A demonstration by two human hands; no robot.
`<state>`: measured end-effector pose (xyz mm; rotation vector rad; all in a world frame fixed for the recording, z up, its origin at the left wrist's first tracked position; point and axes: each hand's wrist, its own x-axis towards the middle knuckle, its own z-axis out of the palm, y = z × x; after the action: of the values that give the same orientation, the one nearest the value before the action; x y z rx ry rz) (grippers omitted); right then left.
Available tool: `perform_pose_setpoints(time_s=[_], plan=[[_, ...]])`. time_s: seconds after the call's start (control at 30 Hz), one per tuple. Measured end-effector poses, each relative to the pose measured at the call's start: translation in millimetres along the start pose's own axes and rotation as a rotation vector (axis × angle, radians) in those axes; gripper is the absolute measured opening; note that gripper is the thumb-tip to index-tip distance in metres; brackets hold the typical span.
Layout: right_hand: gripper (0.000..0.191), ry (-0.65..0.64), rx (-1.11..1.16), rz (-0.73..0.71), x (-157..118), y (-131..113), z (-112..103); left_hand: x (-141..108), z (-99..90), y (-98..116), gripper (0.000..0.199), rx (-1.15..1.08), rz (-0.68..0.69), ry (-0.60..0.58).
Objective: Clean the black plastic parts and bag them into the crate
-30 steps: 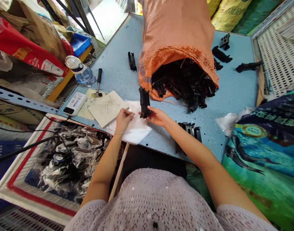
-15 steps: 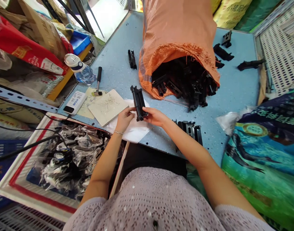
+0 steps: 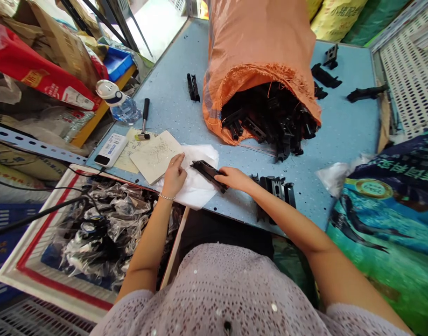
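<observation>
My right hand [image 3: 235, 179] grips one end of a long black plastic part [image 3: 206, 172], its thumb on top. The part lies slanted over a stack of thin white plastic sheets or bags [image 3: 199, 196], its far end pointing left. My left hand [image 3: 174, 176] is off the part, beside the stack's left edge and the right corner of a pale square board [image 3: 156, 156]. Its index finger stretches forward and the other fingers bend; nothing shows in them. By my right forearm several similar black parts [image 3: 278, 189] stand in a row.
An orange woven sack [image 3: 259, 42] lies open towards me, full of black parts. Loose parts [image 3: 326, 75] lie around it on the blue table [image 3: 171, 107]. A hammer [image 3: 145, 116], water bottle [image 3: 121, 105] and white device [image 3: 111, 149] stand left. Below is a crate [image 3: 35, 233] of bagged items.
The black part has been lowered and turned from upright to slanted, in my right hand alone. My left hand has let go of it and moved left to the sheets' edge.
</observation>
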<state>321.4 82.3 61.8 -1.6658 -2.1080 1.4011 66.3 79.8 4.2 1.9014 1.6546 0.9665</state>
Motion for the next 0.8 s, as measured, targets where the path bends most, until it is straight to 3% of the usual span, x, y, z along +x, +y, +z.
perform_pose_setpoints(time_s=[0.07, 0.13, 0.27, 0.37, 0.47, 0.57, 0.63, 0.67, 0.73, 0.8], plan=[[0.021, 0.123, -0.234, -0.089, -4, -4, 5, -13, 5.2, 9, 0.066, 0.049, 0.098, 0.007], [0.021, 0.149, -0.109, -0.081, -5, -5, 9, -26, 10.9, 18, 0.065, 0.090, 0.209, 0.004], [0.022, -0.087, 0.847, 0.065, -2, 3, 12, -45, 17.0, 29, 0.064, 0.142, 0.282, 0.114], [0.024, -0.250, 1.296, 0.059, -2, 9, 16, -58, 18.0, 39, 0.062, 0.114, 0.384, 0.080], [0.023, -0.175, 1.398, 0.064, -9, 6, 26, -71, 17.6, 55, 0.067, -0.020, 0.533, -0.066], [0.018, 0.033, 1.241, 0.042, -25, -6, 44, -80, 11.9, 70, 0.070, -0.088, 0.536, -0.169], [0.019, 0.079, 1.070, -0.017, -41, -16, 57, -87, -0.8, 79, 0.067, -0.081, 0.487, -0.177], [0.022, 0.037, 1.007, -0.063, -49, -22, 62, -92, -12.0, 84, 0.062, -0.081, 0.439, -0.150], [0.029, -0.171, 0.943, -0.180, -66, -29, 65, -108, -47.1, 91, 0.048, -0.104, 0.286, -0.067], [0.035, -0.351, 0.874, -0.295, -83, -29, 57, -130, -98.1, 90, 0.036, -0.126, 0.066, -0.041]])
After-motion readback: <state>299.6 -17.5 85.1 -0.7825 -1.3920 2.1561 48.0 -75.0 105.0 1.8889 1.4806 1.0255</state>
